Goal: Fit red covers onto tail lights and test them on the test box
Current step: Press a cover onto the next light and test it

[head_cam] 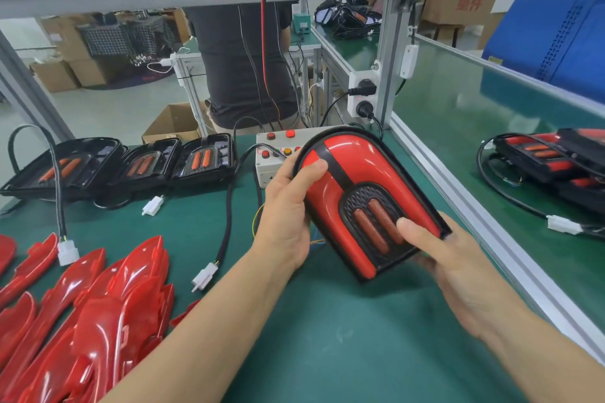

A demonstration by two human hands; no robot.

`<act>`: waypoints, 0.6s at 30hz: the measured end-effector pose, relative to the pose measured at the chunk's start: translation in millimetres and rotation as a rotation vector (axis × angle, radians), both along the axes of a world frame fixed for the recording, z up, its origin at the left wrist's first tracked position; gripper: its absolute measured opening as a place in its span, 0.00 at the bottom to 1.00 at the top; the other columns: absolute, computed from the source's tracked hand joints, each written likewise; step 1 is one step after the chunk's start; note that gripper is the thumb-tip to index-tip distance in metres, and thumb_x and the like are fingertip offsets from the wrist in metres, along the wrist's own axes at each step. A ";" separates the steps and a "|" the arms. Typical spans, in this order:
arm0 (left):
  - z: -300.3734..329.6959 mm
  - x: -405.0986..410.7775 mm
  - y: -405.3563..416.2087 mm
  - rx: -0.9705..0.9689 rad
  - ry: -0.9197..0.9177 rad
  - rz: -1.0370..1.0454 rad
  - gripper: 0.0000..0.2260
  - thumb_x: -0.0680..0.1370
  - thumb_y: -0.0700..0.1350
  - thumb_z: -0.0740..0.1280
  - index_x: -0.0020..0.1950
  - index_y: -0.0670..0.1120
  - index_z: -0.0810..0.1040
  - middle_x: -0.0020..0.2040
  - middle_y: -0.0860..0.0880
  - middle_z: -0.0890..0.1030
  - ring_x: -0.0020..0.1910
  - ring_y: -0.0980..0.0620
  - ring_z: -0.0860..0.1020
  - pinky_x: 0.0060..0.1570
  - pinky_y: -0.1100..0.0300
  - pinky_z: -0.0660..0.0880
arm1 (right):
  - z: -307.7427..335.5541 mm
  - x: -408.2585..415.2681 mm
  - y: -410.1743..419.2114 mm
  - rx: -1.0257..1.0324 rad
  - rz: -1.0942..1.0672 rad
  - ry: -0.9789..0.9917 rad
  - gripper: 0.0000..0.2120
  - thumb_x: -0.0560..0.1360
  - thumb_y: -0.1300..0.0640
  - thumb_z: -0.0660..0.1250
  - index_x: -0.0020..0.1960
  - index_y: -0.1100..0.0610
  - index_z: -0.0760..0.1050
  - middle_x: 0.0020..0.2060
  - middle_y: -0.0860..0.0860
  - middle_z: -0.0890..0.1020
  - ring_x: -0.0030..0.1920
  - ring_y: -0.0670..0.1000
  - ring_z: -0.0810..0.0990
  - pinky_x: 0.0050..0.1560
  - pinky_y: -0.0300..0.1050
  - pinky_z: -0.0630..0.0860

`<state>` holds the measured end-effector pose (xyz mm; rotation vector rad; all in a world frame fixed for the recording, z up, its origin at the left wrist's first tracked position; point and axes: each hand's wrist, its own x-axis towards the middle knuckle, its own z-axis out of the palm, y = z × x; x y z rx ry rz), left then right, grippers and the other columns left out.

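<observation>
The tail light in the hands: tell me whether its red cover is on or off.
On. The red cover sits inside the black rim of the tail light, which the left hand and right hand grip.

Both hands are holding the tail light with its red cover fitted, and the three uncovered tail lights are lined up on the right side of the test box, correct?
Not quite. The head view shows the three uncovered tail lights to the left of the test box, not the right. The rest stands: the left hand and right hand hold the tail light with its red cover fitted.
</observation>
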<state>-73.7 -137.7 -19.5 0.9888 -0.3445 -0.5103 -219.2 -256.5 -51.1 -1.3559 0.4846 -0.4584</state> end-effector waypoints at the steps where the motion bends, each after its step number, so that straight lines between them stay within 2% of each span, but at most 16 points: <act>1: 1.1 0.2 0.2 -0.007 -0.030 -0.003 0.15 0.75 0.37 0.65 0.61 0.40 0.77 0.52 0.43 0.82 0.48 0.49 0.81 0.55 0.54 0.77 | 0.5 0.0 -3.3 -0.037 -0.024 0.003 0.30 0.59 0.42 0.77 0.59 0.49 0.79 0.55 0.48 0.84 0.57 0.48 0.82 0.62 0.49 0.72; 4: 3.5 -2.2 -0.4 -0.019 -0.152 -0.042 0.17 0.72 0.36 0.68 0.60 0.40 0.78 0.52 0.42 0.82 0.49 0.48 0.80 0.54 0.55 0.78 | 8.2 4.1 -13.1 -0.179 -0.083 0.001 0.36 0.55 0.43 0.82 0.60 0.46 0.76 0.52 0.41 0.83 0.56 0.38 0.79 0.59 0.37 0.72; 6: 2.8 -7.1 -3.7 0.008 -0.225 -0.072 0.17 0.70 0.36 0.69 0.58 0.41 0.78 0.50 0.42 0.82 0.48 0.48 0.80 0.52 0.55 0.78 | 17.8 10.2 -16.5 -0.254 0.005 -0.011 0.30 0.59 0.44 0.80 0.58 0.44 0.76 0.48 0.39 0.84 0.51 0.37 0.81 0.51 0.31 0.75; 10: 3.4 -12.2 -9.9 0.012 -0.205 -0.108 0.15 0.69 0.37 0.68 0.55 0.42 0.79 0.48 0.42 0.82 0.45 0.46 0.81 0.50 0.53 0.79 | 31.2 19.2 -15.3 -0.323 0.105 -0.013 0.25 0.61 0.46 0.80 0.55 0.50 0.78 0.49 0.51 0.85 0.48 0.52 0.85 0.49 0.48 0.80; 11: 5.8 -9.9 -10.7 0.001 -0.178 -0.131 0.15 0.68 0.37 0.68 0.55 0.41 0.79 0.48 0.41 0.82 0.45 0.45 0.81 0.49 0.53 0.79 | 32.5 18.6 -18.3 -0.246 0.153 -0.027 0.25 0.60 0.44 0.80 0.54 0.51 0.79 0.49 0.52 0.85 0.48 0.53 0.85 0.47 0.48 0.81; 13: 10.7 -3.3 -12.3 -0.034 -0.093 -0.185 0.15 0.67 0.38 0.69 0.54 0.41 0.79 0.45 0.42 0.83 0.41 0.46 0.81 0.45 0.54 0.80 | 34.7 12.6 -23.7 0.056 0.345 -0.063 0.27 0.58 0.37 0.78 0.52 0.50 0.83 0.49 0.54 0.86 0.47 0.53 0.85 0.45 0.47 0.81; 15: 15.3 0.9 -15.0 -0.049 0.020 -0.217 0.14 0.68 0.42 0.69 0.52 0.43 0.77 0.41 0.45 0.82 0.38 0.47 0.81 0.43 0.53 0.79 | 34.4 6.8 -26.1 0.339 0.582 -0.124 0.30 0.64 0.33 0.73 0.57 0.53 0.82 0.54 0.54 0.84 0.54 0.53 0.84 0.52 0.47 0.80; 17: 16.9 1.9 -20.9 -0.042 0.043 -0.223 0.11 0.68 0.45 0.69 0.49 0.46 0.76 0.39 0.45 0.81 0.37 0.47 0.79 0.44 0.52 0.77 | 28.3 5.1 -23.5 0.445 0.751 -0.183 0.30 0.71 0.36 0.68 0.64 0.55 0.78 0.61 0.55 0.81 0.61 0.53 0.79 0.60 0.48 0.76; 18: 17.2 1.2 -24.6 -0.035 0.011 -0.217 0.09 0.69 0.45 0.68 0.47 0.46 0.75 0.39 0.45 0.79 0.38 0.47 0.77 0.45 0.52 0.75 | 24.6 4.8 -20.9 0.421 0.755 -0.170 0.30 0.70 0.36 0.69 0.64 0.54 0.78 0.62 0.54 0.80 0.63 0.54 0.78 0.61 0.49 0.75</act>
